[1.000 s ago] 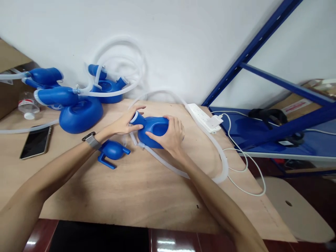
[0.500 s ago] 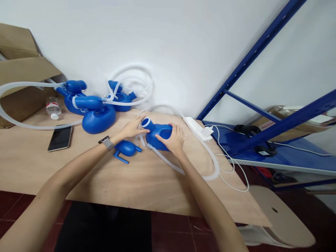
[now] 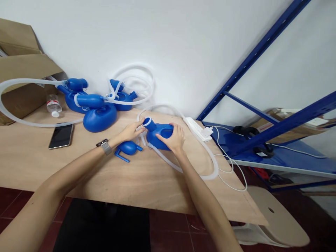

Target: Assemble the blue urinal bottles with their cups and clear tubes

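Observation:
A blue plastic urinal bottle [image 3: 160, 140] stands on the wooden table, its open neck tilted up to the left. My right hand [image 3: 176, 138] grips the bottle by its handle side, thumb in front and fingers over the top. Beside the neck is my left hand [image 3: 133, 130], thumb and fingers apart, the fingertips close to the rim; whether they touch it I cannot tell. A translucent hose [image 3: 210, 171] loops around the bottle's right side, one end lying at its front. Below my left hand lies a blue rounded part [image 3: 128, 148] with a bent arm and a ribbed spout.
More blue urinal bottles [image 3: 99, 119] with hoses stand at the back left. Nearby are a phone [image 3: 61, 135], a clear water bottle [image 3: 54, 104] and a cardboard box [image 3: 23, 73]. A power strip [image 3: 196, 128] with cables lies right, near a blue shelf [image 3: 286, 154] and a stool [image 3: 280, 217].
My left thumb has drawn back leftward from the bottle's neck. The right hand keeps its grip, and the bottle stays in place. The view has shifted slightly.

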### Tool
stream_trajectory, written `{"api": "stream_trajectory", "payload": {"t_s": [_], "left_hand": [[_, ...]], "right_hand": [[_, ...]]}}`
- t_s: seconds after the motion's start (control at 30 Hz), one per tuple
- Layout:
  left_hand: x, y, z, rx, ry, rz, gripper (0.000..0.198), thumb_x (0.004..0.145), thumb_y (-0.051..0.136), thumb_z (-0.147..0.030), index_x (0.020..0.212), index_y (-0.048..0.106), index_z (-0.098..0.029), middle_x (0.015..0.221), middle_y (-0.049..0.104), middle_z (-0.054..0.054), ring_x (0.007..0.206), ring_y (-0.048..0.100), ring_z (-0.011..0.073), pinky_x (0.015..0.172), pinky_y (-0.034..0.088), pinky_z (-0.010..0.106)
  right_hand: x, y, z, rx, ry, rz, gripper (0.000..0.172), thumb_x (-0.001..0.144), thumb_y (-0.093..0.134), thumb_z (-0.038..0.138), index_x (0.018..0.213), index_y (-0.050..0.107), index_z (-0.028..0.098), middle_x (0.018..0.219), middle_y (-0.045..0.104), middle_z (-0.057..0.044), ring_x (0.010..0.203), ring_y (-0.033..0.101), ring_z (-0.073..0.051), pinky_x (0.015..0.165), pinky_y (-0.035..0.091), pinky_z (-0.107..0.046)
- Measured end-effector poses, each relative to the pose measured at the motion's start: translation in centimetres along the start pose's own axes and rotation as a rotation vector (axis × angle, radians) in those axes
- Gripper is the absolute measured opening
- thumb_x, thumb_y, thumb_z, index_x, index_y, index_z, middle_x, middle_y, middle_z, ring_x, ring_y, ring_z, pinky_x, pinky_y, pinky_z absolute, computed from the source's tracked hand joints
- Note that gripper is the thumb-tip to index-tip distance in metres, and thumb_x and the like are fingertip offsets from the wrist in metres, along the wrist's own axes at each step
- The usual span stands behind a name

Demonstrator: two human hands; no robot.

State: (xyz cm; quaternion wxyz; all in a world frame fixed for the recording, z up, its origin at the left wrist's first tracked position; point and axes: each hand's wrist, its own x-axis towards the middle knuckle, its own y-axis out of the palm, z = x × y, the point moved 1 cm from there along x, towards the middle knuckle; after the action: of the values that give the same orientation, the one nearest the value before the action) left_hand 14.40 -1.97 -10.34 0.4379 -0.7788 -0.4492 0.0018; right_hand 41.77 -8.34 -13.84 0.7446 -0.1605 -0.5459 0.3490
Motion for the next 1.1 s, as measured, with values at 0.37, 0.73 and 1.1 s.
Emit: {"api": "stream_trajectory", "payload": {"t_s": [0.37, 0.73, 1.1], "left_hand": [[1.6, -2.7, 0.7, -0.298, -0.093, 0.153, 0.076, 0.098, 0.058, -0.070, 0.152, 0.067, -0.016, 0.148, 0.072, 0.013, 0.135, 0.070, 0.0367, 0.118, 0.054, 0.051], [-7.9, -8.0, 0.4, 0.191, -0.133, 0.270, 0.080, 0.090, 0.070, -0.074, 0.146, 0.070, -0.016, 0.152, 0.068, 0.018, 0.139, 0.065, 0.0390, 0.119, 0.049, 0.047], [-11.1, -4.7, 3.6, -0.267, -0.131, 0.083, 0.086, 0.071, 0.095, -0.057, 0.143, 0.070, -0.018, 0.129, 0.077, 0.016, 0.100, 0.076, 0.0274, 0.091, 0.062, 0.042]], "right_hand": [[-0.1, -0.2, -0.3, 0.062, -0.007, 0.021, 0.093, 0.073, 0.075, 0.087, 0.134, 0.062, 0.017, 0.131, 0.072, -0.020, 0.125, 0.065, -0.040, 0.113, 0.048, -0.057], [-2.3, 0.0, 2.7, 0.045, -0.157, -0.112, 0.045, 0.105, 0.061, 0.055, 0.130, 0.073, 0.020, 0.144, 0.067, -0.020, 0.142, 0.054, -0.040, 0.124, 0.032, -0.069], [-6.7, 2.7, 10.6, 0.505, -0.285, 0.351, 0.049, 0.113, 0.045, 0.056, 0.138, 0.072, 0.023, 0.136, 0.074, -0.014, 0.127, 0.068, -0.031, 0.114, 0.053, -0.052]]}}
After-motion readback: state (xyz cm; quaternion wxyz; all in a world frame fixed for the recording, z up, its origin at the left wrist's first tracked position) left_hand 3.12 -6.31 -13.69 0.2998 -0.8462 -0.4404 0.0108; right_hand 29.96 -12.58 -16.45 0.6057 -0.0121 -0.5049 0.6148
